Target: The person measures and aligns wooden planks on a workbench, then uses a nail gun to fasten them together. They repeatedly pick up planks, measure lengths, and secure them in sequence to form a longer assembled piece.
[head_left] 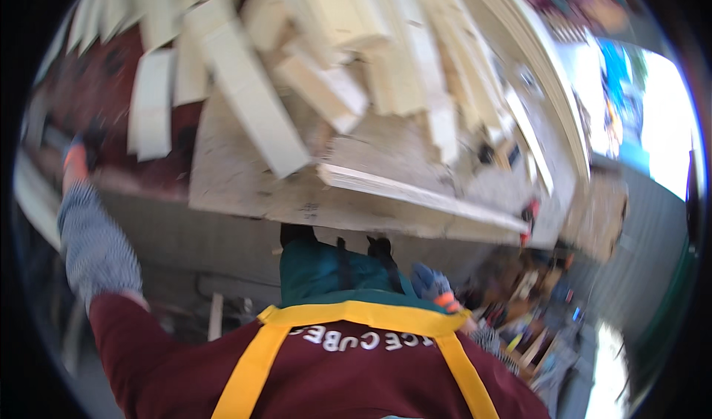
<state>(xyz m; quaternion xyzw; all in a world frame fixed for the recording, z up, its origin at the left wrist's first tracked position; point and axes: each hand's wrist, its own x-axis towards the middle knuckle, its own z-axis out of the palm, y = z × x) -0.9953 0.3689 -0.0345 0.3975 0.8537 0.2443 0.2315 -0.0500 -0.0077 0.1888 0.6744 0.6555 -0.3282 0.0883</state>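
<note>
My left hand (83,150), in a dark glove with an orange cuff, reaches out to the far left, by the edge of a dark red work surface (111,96). Motion blur smears its fingers, so whether it holds or touches anything there is unclear. My right hand (430,279), in a blue-grey glove with an orange cuff, hangs low beside my green trousers, below the table's front edge. Its fingers are too indistinct to read. Closest to it on the table is a long thin wooden strip (423,195), lying near the front edge.
Many pale boards (252,85) lie heaped across the far side of the plywood tabletop (252,185). A short wooden block (322,89) rests among them. A small red-and-black tool (529,219) sits at the right front corner. Wood scraps (530,285) clutter the lower right.
</note>
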